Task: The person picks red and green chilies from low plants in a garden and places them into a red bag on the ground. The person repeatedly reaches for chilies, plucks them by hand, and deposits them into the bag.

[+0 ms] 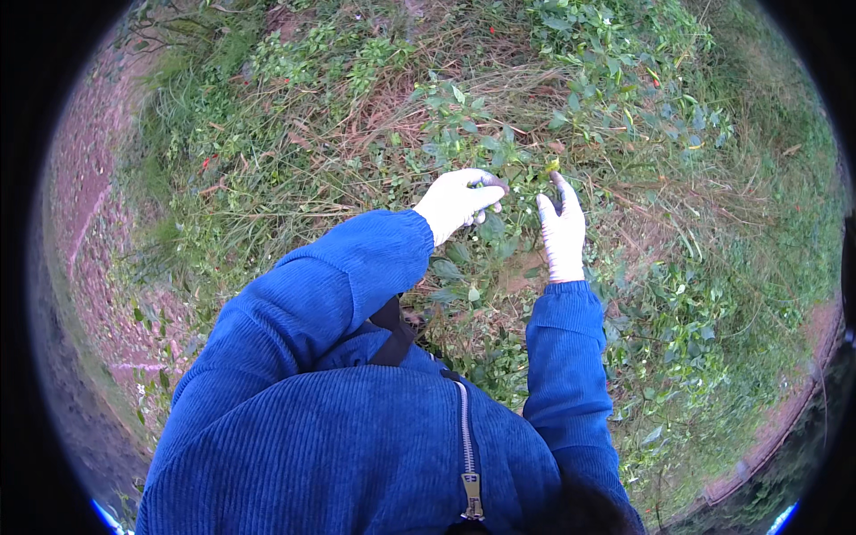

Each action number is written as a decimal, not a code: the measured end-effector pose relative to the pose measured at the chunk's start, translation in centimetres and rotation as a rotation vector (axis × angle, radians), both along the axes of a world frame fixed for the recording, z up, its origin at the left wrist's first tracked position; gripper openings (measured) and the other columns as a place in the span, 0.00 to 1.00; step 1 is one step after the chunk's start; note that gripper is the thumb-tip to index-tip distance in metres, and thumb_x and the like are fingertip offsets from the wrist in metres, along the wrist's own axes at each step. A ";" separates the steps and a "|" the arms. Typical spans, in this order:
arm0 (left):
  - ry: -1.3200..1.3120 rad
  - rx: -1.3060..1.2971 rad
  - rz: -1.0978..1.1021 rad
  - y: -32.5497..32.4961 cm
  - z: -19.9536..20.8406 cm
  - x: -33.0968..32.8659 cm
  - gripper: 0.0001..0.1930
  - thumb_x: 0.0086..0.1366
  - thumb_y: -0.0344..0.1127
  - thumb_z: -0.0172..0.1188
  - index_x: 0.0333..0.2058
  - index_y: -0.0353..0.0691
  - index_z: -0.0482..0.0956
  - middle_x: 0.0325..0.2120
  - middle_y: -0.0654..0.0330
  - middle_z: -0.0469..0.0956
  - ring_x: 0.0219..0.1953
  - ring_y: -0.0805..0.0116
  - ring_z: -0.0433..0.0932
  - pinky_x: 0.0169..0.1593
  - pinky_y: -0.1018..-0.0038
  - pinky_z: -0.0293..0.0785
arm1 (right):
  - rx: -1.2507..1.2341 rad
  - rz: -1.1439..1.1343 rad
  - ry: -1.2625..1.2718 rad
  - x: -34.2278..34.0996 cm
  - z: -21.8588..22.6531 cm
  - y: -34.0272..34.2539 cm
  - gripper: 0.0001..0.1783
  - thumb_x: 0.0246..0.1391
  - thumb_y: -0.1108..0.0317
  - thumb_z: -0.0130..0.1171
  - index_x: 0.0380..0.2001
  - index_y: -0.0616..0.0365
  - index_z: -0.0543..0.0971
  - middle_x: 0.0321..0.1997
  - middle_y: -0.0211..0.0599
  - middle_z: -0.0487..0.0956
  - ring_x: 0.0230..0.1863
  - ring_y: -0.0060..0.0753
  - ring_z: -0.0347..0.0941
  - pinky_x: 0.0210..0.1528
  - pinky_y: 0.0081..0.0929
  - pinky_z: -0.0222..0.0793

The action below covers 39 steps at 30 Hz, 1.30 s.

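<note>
My left hand [462,201], in a white glove with dark fingertips, is closed in a pinch among the leaves of a low green plant [456,259]. Whatever its fingers may hold is too small to make out. Just to the right, my right hand [562,223] wears a matching glove. Its thumb and fingers stand apart, pointing away from me. Close above its fingertips is a small yellow-green piece [553,166], perhaps a leaf or a pod; whether they touch cannot be told.
Leafy plants [615,116] with small red fruits [656,83] grow at the far right. Dry grass [374,116] lies tangled beyond my hands. Another red fruit [207,163] shows in the greenery on the left. Bare brown ground [85,223] runs along the left side.
</note>
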State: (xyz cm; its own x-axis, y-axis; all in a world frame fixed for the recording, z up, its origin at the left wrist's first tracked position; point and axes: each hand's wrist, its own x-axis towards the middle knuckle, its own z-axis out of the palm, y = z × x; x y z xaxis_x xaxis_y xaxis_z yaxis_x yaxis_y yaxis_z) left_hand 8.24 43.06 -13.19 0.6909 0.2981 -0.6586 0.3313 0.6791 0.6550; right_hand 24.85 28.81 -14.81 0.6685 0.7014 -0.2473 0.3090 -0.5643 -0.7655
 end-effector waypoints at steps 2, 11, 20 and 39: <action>0.019 0.076 -0.001 -0.5 -0.4 0.9 0.16 0.63 0.34 0.60 0.49 0.37 0.78 0.29 0.63 0.80 0.22 0.80 0.69 0.24 0.81 0.66 | 0.028 0.021 -0.056 -0.5 -0.1 0.0 0.23 0.54 0.70 0.61 0.55 0.57 0.74 0.54 0.39 0.75 0.54 0.35 0.72 0.57 0.28 0.66; 0.026 0.392 -0.071 -2.5 -3.3 3.3 0.13 0.60 0.37 0.60 0.41 0.37 0.81 0.25 0.58 0.81 0.22 0.72 0.77 0.29 0.73 0.73 | 0.066 0.125 -0.137 -2.0 -1.8 -1.0 0.16 0.45 0.76 0.61 0.41 0.58 0.80 0.40 0.39 0.77 0.44 0.40 0.74 0.50 0.31 0.68; -0.048 -0.503 0.080 -2.1 -3.6 2.4 0.08 0.67 0.36 0.58 0.42 0.41 0.74 0.28 0.66 0.76 0.21 0.82 0.68 0.18 0.87 0.60 | 0.176 0.020 0.160 -2.5 -1.8 -1.2 0.09 0.50 0.77 0.56 0.37 0.59 0.77 0.36 0.32 0.76 0.40 0.30 0.71 0.47 0.24 0.65; -0.300 -0.938 0.510 0.4 -5.9 -11.0 0.10 0.70 0.40 0.55 0.43 0.40 0.74 0.34 0.58 0.75 0.25 0.75 0.71 0.18 0.86 0.67 | 0.420 0.614 -0.661 -5.2 5.6 15.9 0.25 0.51 0.77 0.57 0.55 0.56 0.72 0.53 0.45 0.73 0.55 0.48 0.68 0.60 0.39 0.64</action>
